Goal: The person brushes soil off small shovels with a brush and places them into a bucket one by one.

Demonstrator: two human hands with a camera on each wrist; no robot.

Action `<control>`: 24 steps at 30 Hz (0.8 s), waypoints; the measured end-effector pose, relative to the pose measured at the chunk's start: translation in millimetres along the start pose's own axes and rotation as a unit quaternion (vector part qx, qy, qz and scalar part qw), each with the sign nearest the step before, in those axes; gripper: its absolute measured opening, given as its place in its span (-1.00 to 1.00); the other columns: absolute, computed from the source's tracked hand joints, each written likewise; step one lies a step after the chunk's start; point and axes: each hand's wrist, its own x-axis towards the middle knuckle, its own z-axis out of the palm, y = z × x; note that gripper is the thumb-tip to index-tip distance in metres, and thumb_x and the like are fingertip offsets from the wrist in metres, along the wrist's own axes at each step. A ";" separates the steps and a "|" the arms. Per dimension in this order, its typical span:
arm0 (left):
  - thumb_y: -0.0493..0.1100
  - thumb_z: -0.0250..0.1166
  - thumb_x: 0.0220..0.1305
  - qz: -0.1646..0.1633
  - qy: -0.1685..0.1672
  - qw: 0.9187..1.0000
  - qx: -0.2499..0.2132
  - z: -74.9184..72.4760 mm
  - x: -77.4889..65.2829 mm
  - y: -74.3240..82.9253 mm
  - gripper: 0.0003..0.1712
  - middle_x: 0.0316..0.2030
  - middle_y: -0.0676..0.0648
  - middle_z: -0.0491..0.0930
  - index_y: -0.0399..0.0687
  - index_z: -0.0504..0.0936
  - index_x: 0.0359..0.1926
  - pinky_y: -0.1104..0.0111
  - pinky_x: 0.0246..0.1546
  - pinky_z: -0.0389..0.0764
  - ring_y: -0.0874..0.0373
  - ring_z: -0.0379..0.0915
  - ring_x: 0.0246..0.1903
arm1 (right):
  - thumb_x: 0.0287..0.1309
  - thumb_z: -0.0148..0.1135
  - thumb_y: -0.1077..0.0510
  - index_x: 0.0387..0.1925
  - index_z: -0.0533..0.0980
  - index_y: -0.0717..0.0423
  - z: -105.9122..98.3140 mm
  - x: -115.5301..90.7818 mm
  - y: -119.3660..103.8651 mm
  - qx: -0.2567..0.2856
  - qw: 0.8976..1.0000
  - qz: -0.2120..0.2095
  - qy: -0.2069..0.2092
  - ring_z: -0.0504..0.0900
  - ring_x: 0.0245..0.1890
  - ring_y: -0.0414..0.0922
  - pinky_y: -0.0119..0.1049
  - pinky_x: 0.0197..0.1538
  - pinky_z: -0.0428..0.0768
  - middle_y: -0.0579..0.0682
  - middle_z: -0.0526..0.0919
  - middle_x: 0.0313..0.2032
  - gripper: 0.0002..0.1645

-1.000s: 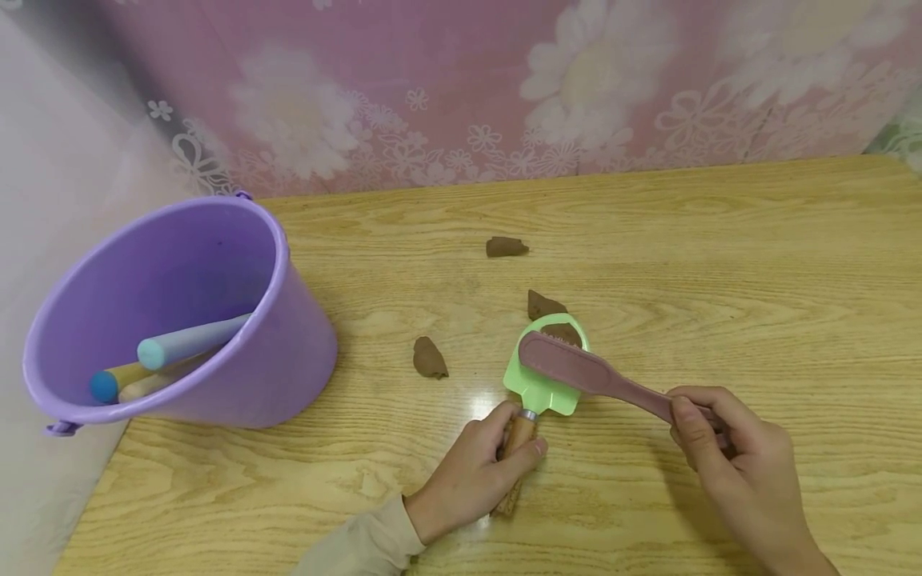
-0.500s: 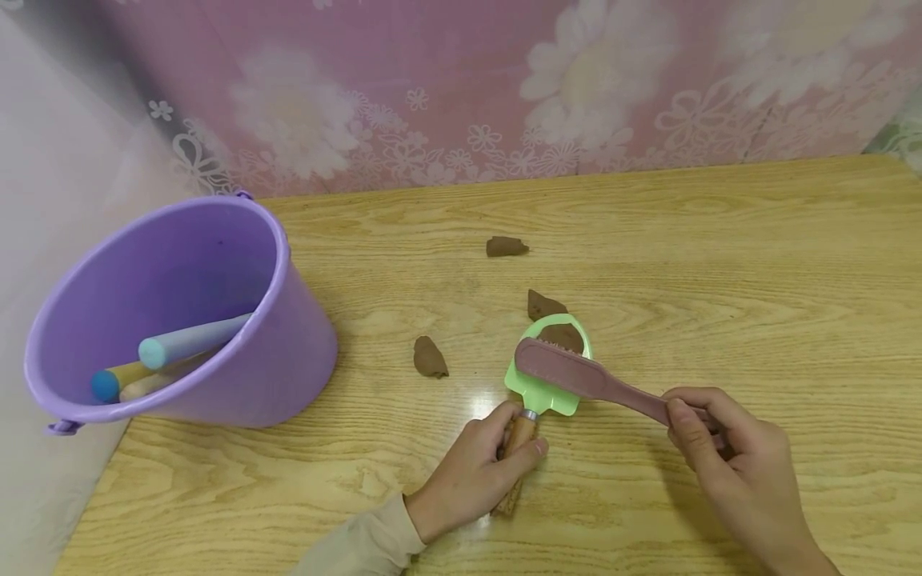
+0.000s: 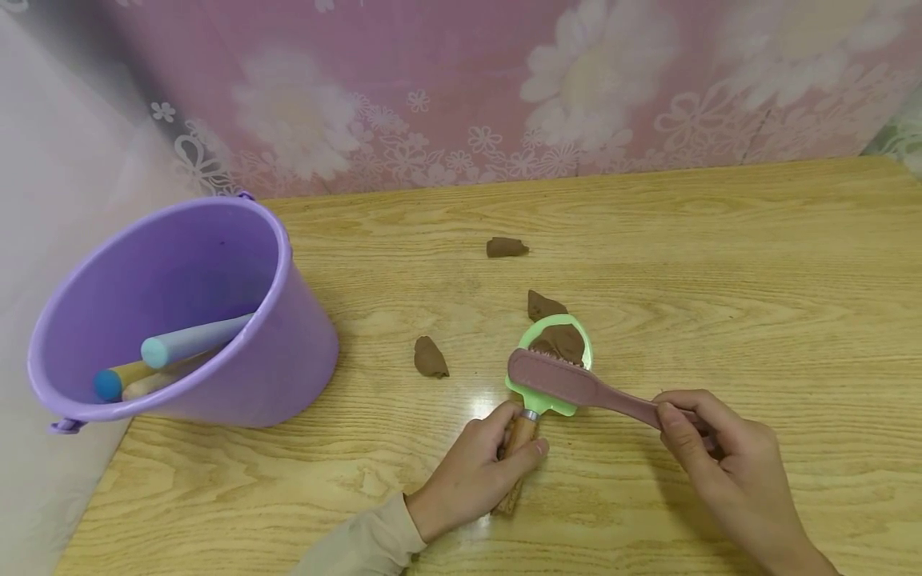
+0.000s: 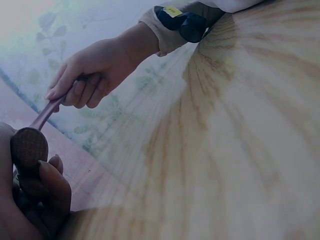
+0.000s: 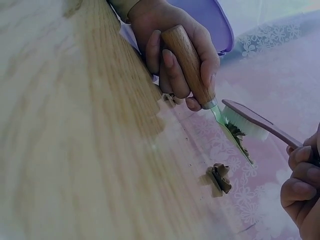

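Observation:
My left hand (image 3: 479,472) grips the wooden handle (image 5: 187,62) of a small green shovel (image 3: 536,400), whose blade lies low over the table. Brown clay-like lumps (image 3: 563,340) sit on the blade. A mauve brush (image 3: 555,378) with pale bristles (image 5: 242,122) is in my right hand (image 3: 727,464), pinched by its handle between thumb and fingers. Its bristle side faces down onto the blade, against the brown lump. Just past the blade's tip lies another brown piece (image 3: 545,306). In the left wrist view the round end of the shovel handle (image 4: 30,147) shows in my left hand.
A purple bucket (image 3: 302,352) stands at the left, holding several thick sticks, one with a pale blue end (image 3: 154,352). Two more brown pieces lie on the wooden table (image 3: 720,264), one at the left (image 3: 430,358) and one farther back (image 3: 507,246). A flowered pink backdrop (image 3: 432,72) rises behind.
My right hand has drawn the brush down the blade toward the shovel's handle and slightly left. More of the brown lump on the blade now shows. My left hand and the shovel have stayed put.

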 end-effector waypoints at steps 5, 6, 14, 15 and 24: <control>-0.08 0.09 0.39 0.001 0.001 1.000 -0.003 0.1 0.3 -1.5 -0.73 -0.64 0.13 0.39 -0.19 0.46 -0.06 0.58 -0.70 0.29 0.43 0.20 -0.73 | 0.13 0.06 0.59 -0.32 0.56 0.29 -1.8 1.9 -6.3 -0.046 0.998 0.032 0.007 0.23 -0.77 -0.40 -0.52 -0.79 0.17 -0.18 0.41 -0.64 -0.75; -0.08 0.09 0.39 0.001 0.000 1.000 -0.005 0.2 0.4 -1.9 -0.72 -0.64 0.13 0.39 -0.20 0.46 -0.05 0.58 -0.69 0.28 0.43 0.20 -0.73 | 0.14 0.07 0.58 -0.32 0.56 0.29 -2.1 2.3 -7.5 -0.055 0.998 0.039 0.009 0.24 -0.76 -0.40 -0.51 -0.79 0.18 -0.18 0.41 -0.64 -0.77; -0.06 0.10 0.38 -0.005 0.001 1.000 0.002 0.1 -0.3 -1.0 -0.71 -0.66 0.12 0.39 -0.19 0.46 -0.05 0.58 -0.71 0.29 0.43 0.20 -0.75 | 0.17 0.01 0.59 -0.31 0.54 0.37 -2.5 1.7 -5.9 -0.007 0.997 0.050 0.050 0.32 -0.72 -0.37 -0.46 -0.76 0.23 -0.17 0.46 -0.62 -0.78; -0.07 0.10 0.38 -0.004 0.002 1.000 0.003 0.2 -0.4 -0.8 -0.71 -0.66 0.13 0.40 -0.18 0.47 -0.05 0.58 -0.71 0.29 0.43 0.21 -0.74 | 0.17 -0.01 0.60 -0.31 0.54 0.37 -2.7 1.8 -5.2 0.011 0.997 0.046 0.055 0.33 -0.72 -0.37 -0.46 -0.75 0.23 -0.17 0.47 -0.61 -0.76; -0.08 0.10 0.38 0.002 0.004 1.000 0.001 0.4 -0.4 -2.2 -0.73 -0.65 0.15 0.41 -0.14 0.47 -0.01 0.58 -0.72 0.29 0.43 0.22 -0.75 | 0.11 0.03 0.64 -0.31 0.55 0.33 -1.0 0.8 -1.7 0.004 1.000 -0.014 0.001 0.21 -0.75 -0.39 -0.55 -0.79 0.13 -0.18 0.39 -0.62 -0.72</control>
